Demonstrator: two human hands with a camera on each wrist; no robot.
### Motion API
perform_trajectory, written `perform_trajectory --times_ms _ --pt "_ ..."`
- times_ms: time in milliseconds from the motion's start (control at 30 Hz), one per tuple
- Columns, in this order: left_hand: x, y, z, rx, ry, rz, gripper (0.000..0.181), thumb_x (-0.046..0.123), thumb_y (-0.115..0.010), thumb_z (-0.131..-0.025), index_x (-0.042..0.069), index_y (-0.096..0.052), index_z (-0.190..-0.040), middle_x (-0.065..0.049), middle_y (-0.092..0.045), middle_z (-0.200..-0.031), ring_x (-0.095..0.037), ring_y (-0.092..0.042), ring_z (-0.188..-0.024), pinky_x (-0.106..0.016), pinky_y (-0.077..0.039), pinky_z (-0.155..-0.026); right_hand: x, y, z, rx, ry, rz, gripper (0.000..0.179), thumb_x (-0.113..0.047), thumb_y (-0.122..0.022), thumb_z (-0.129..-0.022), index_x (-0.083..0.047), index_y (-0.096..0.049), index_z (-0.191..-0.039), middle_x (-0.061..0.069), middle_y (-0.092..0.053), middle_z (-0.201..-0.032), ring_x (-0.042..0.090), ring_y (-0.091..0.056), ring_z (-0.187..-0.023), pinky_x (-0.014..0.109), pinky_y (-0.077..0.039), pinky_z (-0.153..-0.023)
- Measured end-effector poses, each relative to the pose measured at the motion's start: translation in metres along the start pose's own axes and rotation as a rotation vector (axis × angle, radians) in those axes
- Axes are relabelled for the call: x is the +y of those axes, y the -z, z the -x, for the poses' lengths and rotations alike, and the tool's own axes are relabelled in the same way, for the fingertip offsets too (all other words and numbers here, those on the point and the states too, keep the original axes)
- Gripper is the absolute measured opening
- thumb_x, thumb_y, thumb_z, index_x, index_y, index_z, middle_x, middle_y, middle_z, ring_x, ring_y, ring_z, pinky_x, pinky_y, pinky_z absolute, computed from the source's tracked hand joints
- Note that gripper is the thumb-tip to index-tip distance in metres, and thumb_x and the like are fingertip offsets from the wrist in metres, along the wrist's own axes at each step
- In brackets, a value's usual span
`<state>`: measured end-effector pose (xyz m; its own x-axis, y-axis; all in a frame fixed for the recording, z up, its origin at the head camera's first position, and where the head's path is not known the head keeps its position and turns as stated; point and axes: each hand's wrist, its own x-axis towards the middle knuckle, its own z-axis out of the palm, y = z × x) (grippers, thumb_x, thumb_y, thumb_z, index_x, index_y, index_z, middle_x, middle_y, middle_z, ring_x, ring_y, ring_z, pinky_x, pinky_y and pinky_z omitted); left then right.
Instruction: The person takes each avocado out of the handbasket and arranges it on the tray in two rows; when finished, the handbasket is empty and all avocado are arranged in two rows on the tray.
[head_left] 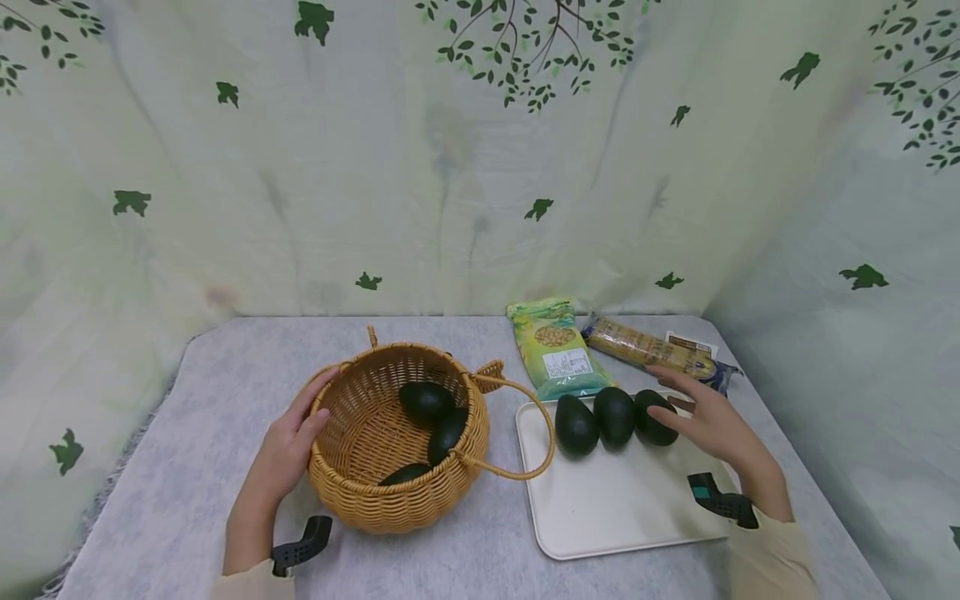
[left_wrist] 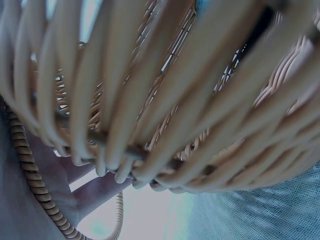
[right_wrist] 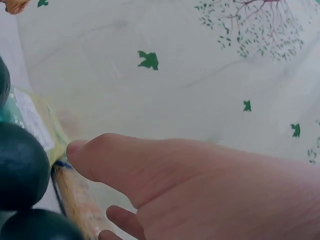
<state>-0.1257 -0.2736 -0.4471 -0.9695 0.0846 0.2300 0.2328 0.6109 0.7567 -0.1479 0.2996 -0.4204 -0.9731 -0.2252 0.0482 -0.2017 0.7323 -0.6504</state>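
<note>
In the head view my left hand (head_left: 288, 446) holds the left side of a round wicker basket (head_left: 397, 508), fingers and thumb at its rim. The basket tips slightly toward me, with three dark green avocados (head_left: 426, 403) inside. Its weave (left_wrist: 165, 100) fills the left wrist view, hiding part of the hand. My right hand (head_left: 708, 417) hovers over the back right of a white tray (head_left: 600, 517), fingers spread and holding nothing. Three more avocados (head_left: 615, 418) lie in a row on that tray; the thumb overlaps the rightmost one in the head view.
Behind the tray lie a green and yellow bag (head_left: 558, 350) and a long clear packet (head_left: 645, 346) of yellowish food. One basket handle (head_left: 543, 450) droops over the tray's left edge. A leaf-patterned curtain (head_left: 412, 208) stands behind the table.
</note>
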Motion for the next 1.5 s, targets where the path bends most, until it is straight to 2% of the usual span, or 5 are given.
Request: perform_trajectory --times_ms 233,467,833,1100,1500 --pt "-0.001 0.000 -0.001 0.000 0.002 -0.002 0.055 0.026 -0.045 -0.111 0.037 -0.031 -0.163 -0.013 -0.035 -0.166 -0.051 -0.039 -0.145 -0.079 -0.034 -0.106 -0.019 0.001 -0.014 0.006 0.064 -0.009 0.067 -0.019 -0.072 -0.099 0.000 -0.041 -0.155 0.028 -0.045 -0.155 0.049 -0.049 -0.138 0.059 -0.049 -0.104" --pt "-0.001 0.000 -0.002 0.006 -0.011 -0.006 0.055 0.025 -0.046 -0.110 0.037 -0.031 -0.162 -0.013 -0.035 -0.166 -0.051 -0.039 -0.145 -0.078 -0.034 -0.106 -0.038 -0.002 -0.028 0.009 0.164 -0.054 0.066 -0.009 -0.073 -0.096 -0.001 -0.044 -0.154 0.025 -0.044 -0.156 0.049 -0.049 -0.138 0.055 -0.051 -0.103" --pt "0.002 -0.001 -0.001 0.001 0.001 -0.004 0.055 0.027 -0.046 -0.111 0.036 -0.031 -0.163 -0.015 -0.035 -0.166 -0.052 -0.039 -0.145 -0.079 -0.034 -0.106 -0.067 -0.004 -0.042 -0.031 0.258 -0.136 0.060 -0.009 -0.071 -0.098 -0.003 -0.047 -0.153 0.019 -0.047 -0.155 0.043 -0.051 -0.139 0.055 -0.049 -0.106" --pt "0.000 0.001 0.000 -0.002 -0.015 0.011 0.055 0.025 -0.045 -0.111 0.035 -0.032 -0.163 -0.014 -0.036 -0.165 -0.050 -0.040 -0.144 -0.077 -0.034 -0.106 -0.087 -0.006 -0.050 -0.051 0.317 -0.190 0.060 -0.010 -0.073 -0.096 -0.008 -0.050 -0.152 0.015 -0.050 -0.153 0.038 -0.053 -0.139 0.052 -0.050 -0.106" --pt "-0.001 0.000 0.000 -0.006 -0.004 0.001 0.055 0.026 -0.045 -0.111 0.036 -0.031 -0.163 -0.013 -0.035 -0.166 -0.051 -0.039 -0.145 -0.078 -0.034 -0.106 -0.115 -0.016 -0.063 -0.097 0.417 -0.194 0.059 -0.010 -0.074 -0.095 -0.010 -0.053 -0.150 0.010 -0.054 -0.150 0.031 -0.055 -0.136 0.045 -0.054 -0.103"
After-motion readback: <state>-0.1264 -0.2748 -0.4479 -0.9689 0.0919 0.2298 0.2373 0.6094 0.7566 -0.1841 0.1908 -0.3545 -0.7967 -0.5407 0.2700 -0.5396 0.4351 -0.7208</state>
